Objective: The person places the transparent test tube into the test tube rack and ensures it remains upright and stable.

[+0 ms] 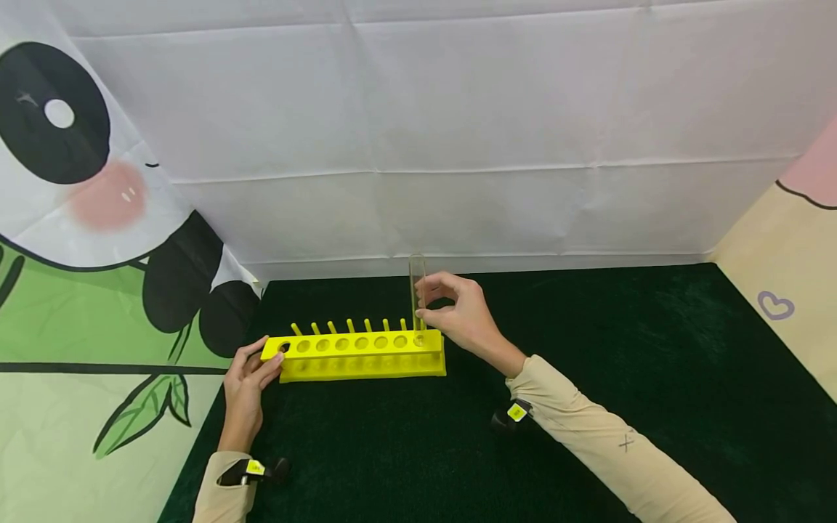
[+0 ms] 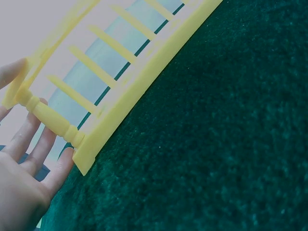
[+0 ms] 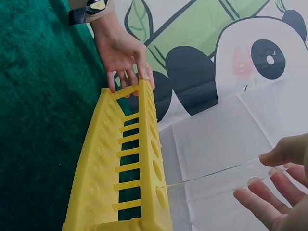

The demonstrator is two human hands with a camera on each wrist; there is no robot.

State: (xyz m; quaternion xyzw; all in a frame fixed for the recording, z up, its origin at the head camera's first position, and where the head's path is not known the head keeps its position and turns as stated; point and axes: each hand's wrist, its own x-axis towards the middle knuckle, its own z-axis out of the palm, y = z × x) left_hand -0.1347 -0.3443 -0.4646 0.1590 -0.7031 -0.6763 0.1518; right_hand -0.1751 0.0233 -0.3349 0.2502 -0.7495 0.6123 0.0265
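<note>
A yellow test tube rack (image 1: 362, 368) stands on dark green cloth, with a row of round holes along its top and a row of pegs behind. At its left end my left hand (image 1: 243, 396) grips it, thumb on the top bar; the left wrist view shows fingers behind the end post (image 2: 50, 120). My right hand (image 1: 467, 314) pinches a clear glass test tube (image 1: 417, 280) between thumb and fingers. The tube is upright, its lower end at the rightmost hole. In the right wrist view the tube (image 3: 216, 179) meets the nearest hole; how deep it sits I cannot tell.
The green cloth (image 1: 588, 349) covers the table. A white sheet (image 1: 458, 145) hangs behind it, and a panda print (image 1: 98, 196) borders the left side. A cream panel (image 1: 785, 276) flanks the right. Each wrist carries a small black camera mount (image 1: 242, 472).
</note>
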